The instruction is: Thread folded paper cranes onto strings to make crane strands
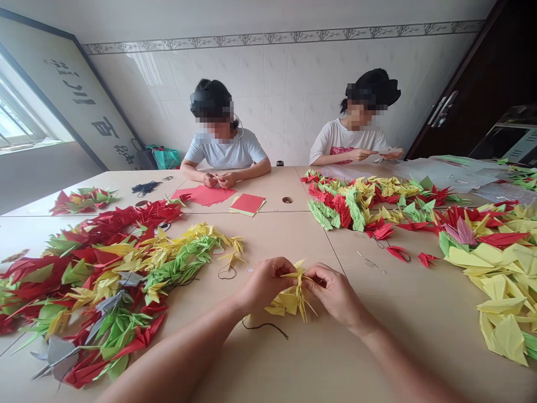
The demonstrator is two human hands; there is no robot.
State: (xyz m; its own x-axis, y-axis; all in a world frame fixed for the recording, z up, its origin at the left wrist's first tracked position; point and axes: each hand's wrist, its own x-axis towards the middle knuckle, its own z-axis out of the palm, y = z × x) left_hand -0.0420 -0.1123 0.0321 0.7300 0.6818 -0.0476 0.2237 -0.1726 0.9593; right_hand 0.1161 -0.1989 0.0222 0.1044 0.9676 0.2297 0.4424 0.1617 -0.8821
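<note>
Between my two hands is a small bunch of yellow folded paper cranes (300,294), held just above the table near the front middle. My left hand (268,282) is closed on its left side, fingertips pinching the paper. From the right, my right hand (335,291) pinches the same bunch with thumb and forefinger. A black string (268,324) trails from under the bunch onto the tabletop. Whether a needle is in my fingers cannot be seen. Left of my hands, a yellow crane (233,257) lies with a looped black thread.
Strung paper cranes (121,263) cover the left; more garlands (348,198) and a yellow pile (499,280) lie right. Red paper squares (210,194) and a metal needle-like tool (371,261) rest on the table (293,364). Two people sit opposite, their hands working with paper.
</note>
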